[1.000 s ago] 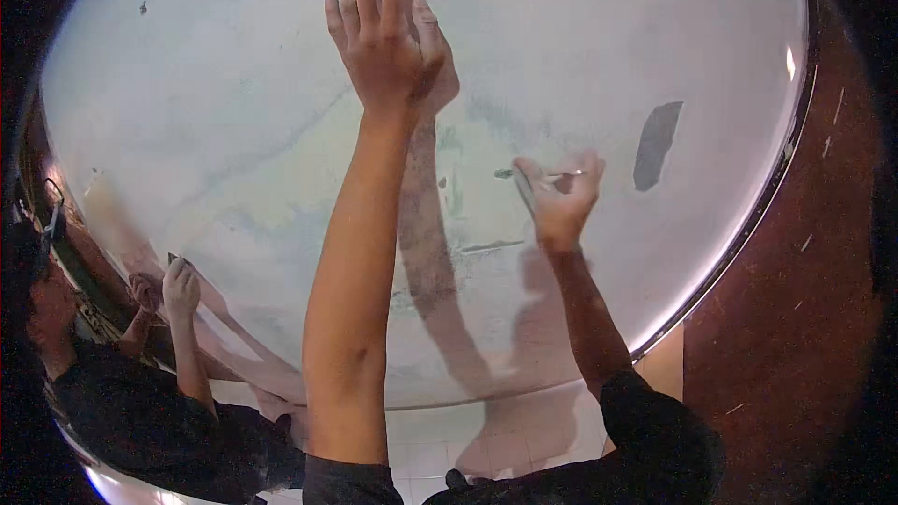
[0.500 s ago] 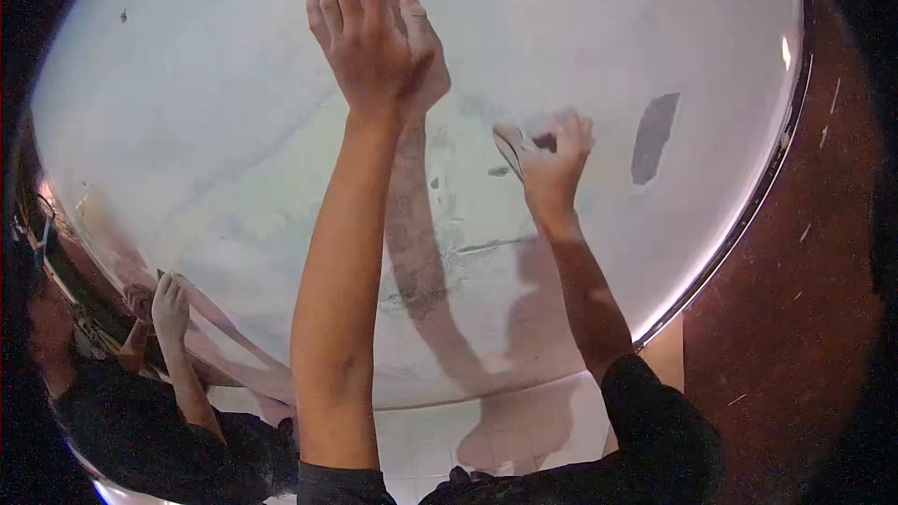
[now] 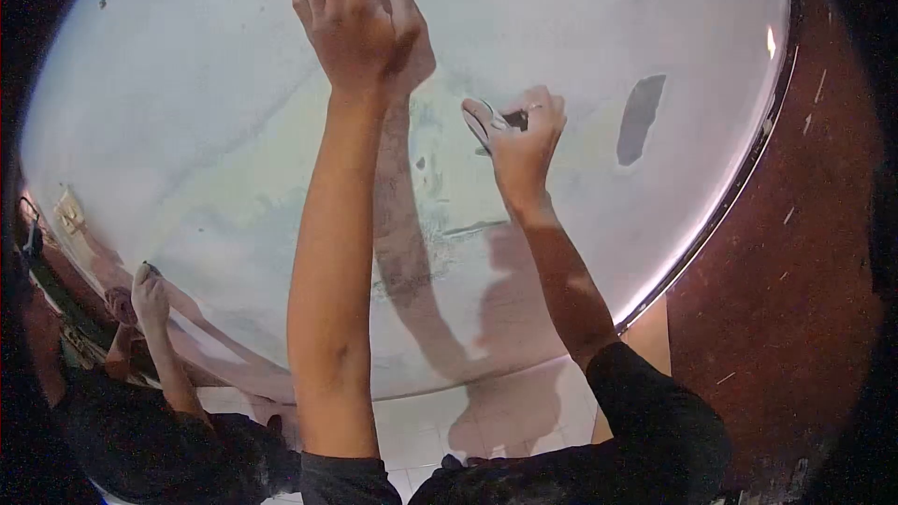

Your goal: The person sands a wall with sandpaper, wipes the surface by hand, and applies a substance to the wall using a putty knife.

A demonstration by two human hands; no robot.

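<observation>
A large, pale, curved panel with greenish, sanded-looking patches spreads out below me. My left hand lies palm down on its upper part, fingers spread and holding nothing; the fingertips reach the top of the view. To the right and lower, my right hand pinches a folded piece of sandpaper between thumb and fingers, against the panel. Just left of that hand are small dark marks and a dark scratch-like line in the greenish area.
At lower left, a co-worker in dark clothing has a hand at the panel's edge, with a small dark item at its fingertips. A grey patch marks the panel's right side. Reddish-brown floor lies beyond its dark-edged rim.
My right hand has moved a little left across the panel with the sandpaper. My left hand stays about where it was on the panel; the whole view has shifted slightly.
</observation>
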